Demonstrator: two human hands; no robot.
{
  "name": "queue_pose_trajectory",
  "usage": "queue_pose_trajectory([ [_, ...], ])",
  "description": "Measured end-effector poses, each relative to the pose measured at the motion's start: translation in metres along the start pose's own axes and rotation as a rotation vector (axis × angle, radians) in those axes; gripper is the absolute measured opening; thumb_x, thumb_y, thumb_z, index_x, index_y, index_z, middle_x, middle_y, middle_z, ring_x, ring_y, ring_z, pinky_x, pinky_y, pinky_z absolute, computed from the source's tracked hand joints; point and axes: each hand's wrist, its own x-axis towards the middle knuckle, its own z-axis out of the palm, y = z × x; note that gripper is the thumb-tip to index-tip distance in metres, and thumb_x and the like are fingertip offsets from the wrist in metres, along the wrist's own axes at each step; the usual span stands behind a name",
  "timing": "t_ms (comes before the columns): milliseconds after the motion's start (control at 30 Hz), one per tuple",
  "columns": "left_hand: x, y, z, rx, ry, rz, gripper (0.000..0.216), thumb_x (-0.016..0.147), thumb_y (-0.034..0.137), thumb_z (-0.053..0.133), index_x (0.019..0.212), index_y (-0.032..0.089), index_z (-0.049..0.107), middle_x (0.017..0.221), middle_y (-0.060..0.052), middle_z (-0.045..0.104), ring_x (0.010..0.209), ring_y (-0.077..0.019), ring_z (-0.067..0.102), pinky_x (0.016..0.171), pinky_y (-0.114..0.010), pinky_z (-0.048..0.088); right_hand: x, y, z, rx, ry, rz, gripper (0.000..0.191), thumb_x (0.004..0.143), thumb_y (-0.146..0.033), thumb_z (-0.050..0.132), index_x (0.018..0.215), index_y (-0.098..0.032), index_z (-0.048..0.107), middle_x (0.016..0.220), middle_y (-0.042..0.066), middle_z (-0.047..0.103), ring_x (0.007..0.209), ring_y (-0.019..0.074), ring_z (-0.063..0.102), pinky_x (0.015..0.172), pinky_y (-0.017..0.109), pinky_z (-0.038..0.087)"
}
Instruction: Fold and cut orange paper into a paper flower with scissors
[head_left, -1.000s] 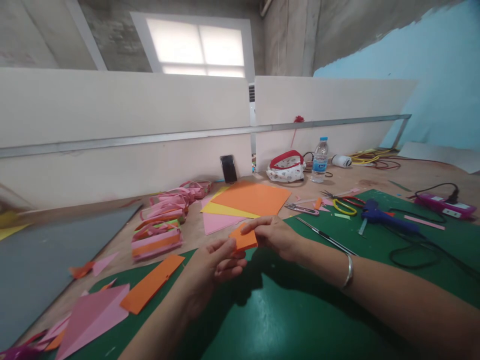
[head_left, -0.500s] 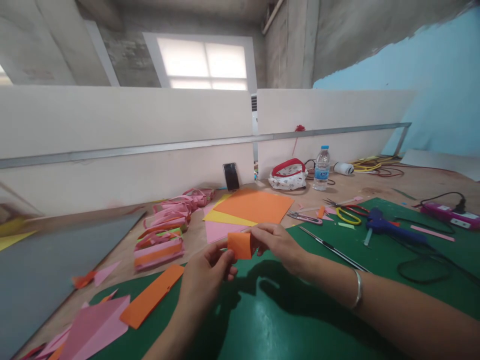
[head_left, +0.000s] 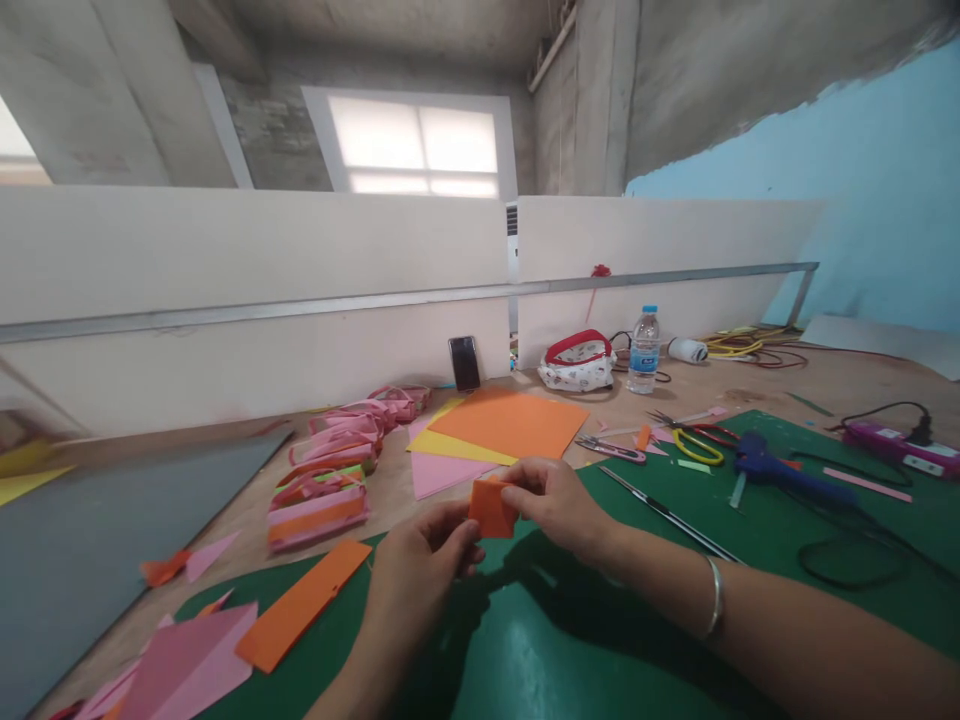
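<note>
The fingers of the left hand (head_left: 427, 555) pinch the left edge of a small orange paper piece (head_left: 493, 512), thumb in front; those of the right hand (head_left: 562, 505) grip its upper right corner. Neither grip is wide. The piece sits near the middle of the frame, apparently raised off the green mat (head_left: 525, 650), where the hands' shadows fall. The step in hand looks like folding or shaping the piece between both hands; whether a crease is finished cannot be told. The next move seems to call for a steady left pinch while the right fingers line up the edges and press.

Just beyond the hands lie an orange sheet (head_left: 517, 420), a yellow sheet (head_left: 439, 445) and a pink sheet (head_left: 442, 475). At lower left is an orange strip (head_left: 304, 605); above it, a row of pink and orange paper shapes (head_left: 319, 520). Scissors (head_left: 699, 448) and a blue glue gun (head_left: 787, 475) lie at right. At the tabletop's (head_left: 739, 385) back, a phone (head_left: 464, 363) leans near a bottle (head_left: 643, 355).
</note>
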Motion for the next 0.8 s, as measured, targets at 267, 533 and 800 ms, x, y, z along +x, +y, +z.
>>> queue_pose_trajectory([
  [267,-0.003,-0.001,-0.001,0.284,0.159,0.231,0.022,0.070,0.034,0.059,0.083,0.022,0.072,0.056,0.000,0.067,0.052,-0.0186,0.059,0.054,-0.027,0.043,-0.005,-0.010,-0.004,-0.257,-0.033,-0.261,0.018,0.076,-0.020,0.060,0.093,-0.019,0.068,0.093,0.005,0.068,0.086,0.0168,0.059,0.073,0.027,0.044],
  [533,-0.002,-0.007,0.002,0.333,0.169,0.273,0.021,0.070,0.039,0.057,0.073,0.022,0.070,0.052,0.000,0.062,0.048,-0.0176,0.055,0.053,-0.027,0.040,-0.004,-0.012,-0.004,-0.276,-0.020,-0.244,0.011,0.076,-0.017,0.059,0.078,-0.017,0.070,0.077,0.002,0.067,0.071,0.0137,0.057,0.065,0.023,0.042],
  [800,-0.002,-0.006,0.003,0.318,0.106,0.220,0.020,0.069,0.039,0.056,0.069,0.022,0.067,0.051,0.000,0.061,0.050,-0.0183,0.057,0.054,-0.027,0.039,-0.005,-0.013,-0.005,-0.277,-0.006,-0.199,0.011,0.074,-0.018,0.059,0.074,-0.017,0.069,0.074,0.002,0.066,0.069,0.0138,0.056,0.064,0.024,0.041],
])
